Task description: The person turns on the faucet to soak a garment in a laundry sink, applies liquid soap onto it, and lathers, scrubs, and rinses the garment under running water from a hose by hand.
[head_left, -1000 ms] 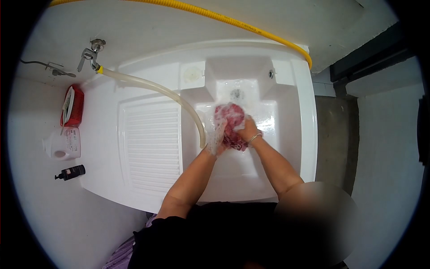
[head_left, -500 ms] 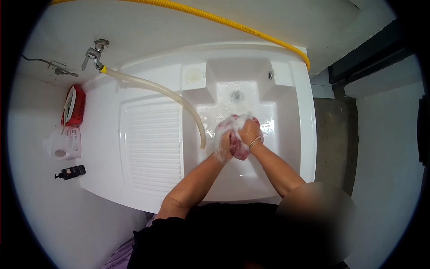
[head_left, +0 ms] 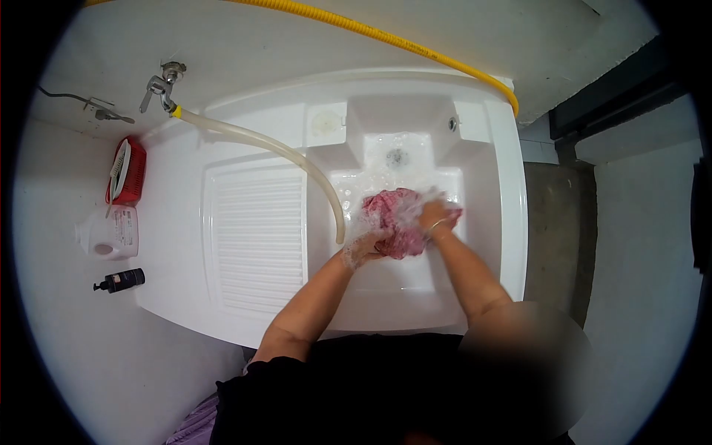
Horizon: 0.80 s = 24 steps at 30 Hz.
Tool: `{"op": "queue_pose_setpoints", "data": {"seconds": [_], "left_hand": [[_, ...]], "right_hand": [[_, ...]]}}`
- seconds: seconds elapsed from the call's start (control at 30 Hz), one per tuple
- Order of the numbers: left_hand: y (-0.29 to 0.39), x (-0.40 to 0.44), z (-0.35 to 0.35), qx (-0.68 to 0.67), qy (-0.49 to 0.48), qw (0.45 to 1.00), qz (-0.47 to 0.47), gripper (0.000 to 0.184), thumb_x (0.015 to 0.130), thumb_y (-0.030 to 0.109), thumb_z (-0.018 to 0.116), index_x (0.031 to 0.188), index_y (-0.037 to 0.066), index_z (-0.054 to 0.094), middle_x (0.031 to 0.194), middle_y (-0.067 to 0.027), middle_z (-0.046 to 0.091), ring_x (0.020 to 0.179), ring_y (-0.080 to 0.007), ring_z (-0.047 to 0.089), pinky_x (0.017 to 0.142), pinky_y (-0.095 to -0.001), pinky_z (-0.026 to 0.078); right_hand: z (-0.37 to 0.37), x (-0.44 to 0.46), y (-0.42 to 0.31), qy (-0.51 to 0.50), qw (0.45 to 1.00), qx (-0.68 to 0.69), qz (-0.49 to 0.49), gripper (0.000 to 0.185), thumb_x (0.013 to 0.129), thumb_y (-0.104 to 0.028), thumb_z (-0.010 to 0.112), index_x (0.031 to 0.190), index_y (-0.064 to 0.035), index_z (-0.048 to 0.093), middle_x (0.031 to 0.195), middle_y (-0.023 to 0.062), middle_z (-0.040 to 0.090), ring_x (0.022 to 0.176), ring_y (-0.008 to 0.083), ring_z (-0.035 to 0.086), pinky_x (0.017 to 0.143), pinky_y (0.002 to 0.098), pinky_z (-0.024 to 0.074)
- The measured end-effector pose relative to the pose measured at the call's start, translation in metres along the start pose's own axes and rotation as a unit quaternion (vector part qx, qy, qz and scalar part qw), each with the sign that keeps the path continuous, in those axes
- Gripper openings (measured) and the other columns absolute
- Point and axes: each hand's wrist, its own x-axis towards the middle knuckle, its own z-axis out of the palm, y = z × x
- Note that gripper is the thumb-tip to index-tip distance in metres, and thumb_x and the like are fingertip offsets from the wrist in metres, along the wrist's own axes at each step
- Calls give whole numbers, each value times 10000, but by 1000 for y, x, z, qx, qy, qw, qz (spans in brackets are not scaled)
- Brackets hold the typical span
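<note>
A wet, reddish-pink cloth [head_left: 403, 239] with white suds on it is spread between my hands, low in the white sink [head_left: 482, 245]. My left hand [head_left: 366, 248], coated in foam, grips the cloth's lower left side. At the right side, my right hand [head_left: 434, 213] is closed on the cloth, slightly smeared by motion, and a bracelet circles that wrist. A bit of cloth sticks out to the right past this hand. Folds and foam hide most of my fingers.
A ribbed washboard [head_left: 256, 237] lies left of the basin. From the tap [head_left: 159, 89], a clear hose [head_left: 297, 157] hangs into the basin near my left hand. A red basket [head_left: 133, 174], a white jug [head_left: 115, 233] and a black pump bottle [head_left: 122, 280] stand far left.
My hands have moved apart, the left going left and the right going right. The cloth, bunched between them before, is now opened out wider.
</note>
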Motion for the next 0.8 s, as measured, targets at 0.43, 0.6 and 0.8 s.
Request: {"op": "queue_pose_setpoints", "data": {"seconds": [0.43, 0.6, 0.8], "left_hand": [[14, -3, 15, 69, -78, 968, 226, 236, 880, 195, 398, 1013, 52, 530, 989, -43, 560, 953, -174, 512, 814, -298, 448], [-6, 28, 0, 286, 63, 928, 230, 87, 821, 153, 495, 859, 77, 481, 819, -26, 503, 735, -138, 495, 655, -264, 440], [33, 16, 14, -371, 49, 927, -21, 115, 814, 177, 525, 795, 87, 457, 762, -16, 488, 686, -127, 501, 587, -271, 444]], "right_hand": [[-59, -48, -68, -48, 973, 120, -192, 260, 646, -262, 601, 780, -39, 598, 724, 155, 598, 710, 296, 574, 681, 420, 439], [-45, -46, -61, 40, 969, 214, -114, 218, 628, -287, 605, 675, -74, 611, 687, 129, 603, 668, 287, 587, 650, 406, 446], [-73, -39, -66, 60, 960, 167, -218, 200, 611, -255, 612, 667, -63, 608, 663, 131, 596, 644, 306, 588, 593, 381, 459]]}}
